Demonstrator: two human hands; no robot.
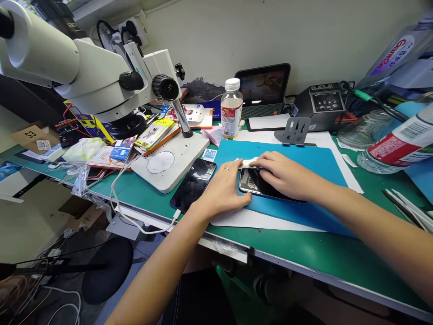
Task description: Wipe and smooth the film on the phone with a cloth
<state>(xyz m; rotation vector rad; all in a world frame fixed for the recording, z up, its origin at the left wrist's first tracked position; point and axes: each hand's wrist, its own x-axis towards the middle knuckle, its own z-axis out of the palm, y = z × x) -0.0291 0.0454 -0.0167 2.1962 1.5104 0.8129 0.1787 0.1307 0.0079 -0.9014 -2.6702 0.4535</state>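
A black-screened smartphone (249,181) lies face up on the blue mat (304,155). My left hand (225,192) grips its left end, thumb by the near edge and fingers by the far corner. The fingers of my right hand (282,174) are bent over the phone's far side and press on a white piece, perhaps a tissue (249,162). The left fingertips reach the other end of this piece. Beside my left hand, a second dark phone (192,185) lies with a white cable (140,230) plugged into its near end.
A microscope (98,76) on a pale base (184,158) stands at the left. Behind the mat are a capped bottle (232,110), a tablet (265,85), a grey phone stand (297,131) and a black control box (321,106). Further right are a large bottle (399,140) and tweezers (407,207).
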